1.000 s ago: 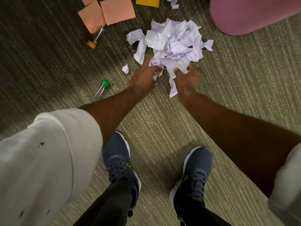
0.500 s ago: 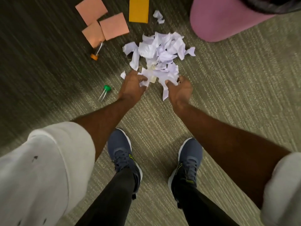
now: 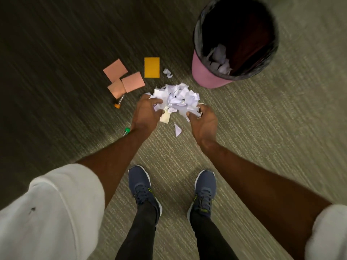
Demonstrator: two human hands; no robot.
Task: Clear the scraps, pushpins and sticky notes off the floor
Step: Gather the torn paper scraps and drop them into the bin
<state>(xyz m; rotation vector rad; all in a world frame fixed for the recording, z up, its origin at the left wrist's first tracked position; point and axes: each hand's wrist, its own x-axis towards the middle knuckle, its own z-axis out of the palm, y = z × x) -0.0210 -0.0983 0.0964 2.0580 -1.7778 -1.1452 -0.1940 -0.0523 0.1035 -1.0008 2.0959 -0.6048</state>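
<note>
A bundle of white paper scraps [image 3: 177, 99] is held between my two hands above the carpet. My left hand [image 3: 147, 114] grips its left side and my right hand [image 3: 203, 122] grips its right side, fingers curled into the paper. One loose scrap [image 3: 177, 130] hangs or falls just below the bundle. Three pink sticky notes [image 3: 124, 79] and an orange sticky note [image 3: 151, 67] lie on the floor beyond my left hand. An orange-capped pushpin [image 3: 118, 105] and a green-capped pushpin [image 3: 126, 130] lie at the left. A small scrap [image 3: 167, 72] lies by the orange note.
A pink bin [image 3: 208, 77] with a black liner stands at the upper right and holds white scraps. My two blue shoes [image 3: 142, 186] stand on the striped carpet below the hands.
Both hands closed round the scrap pile and lifted it off the floor. The view rose and tilted, bringing the bin's opening into sight.
</note>
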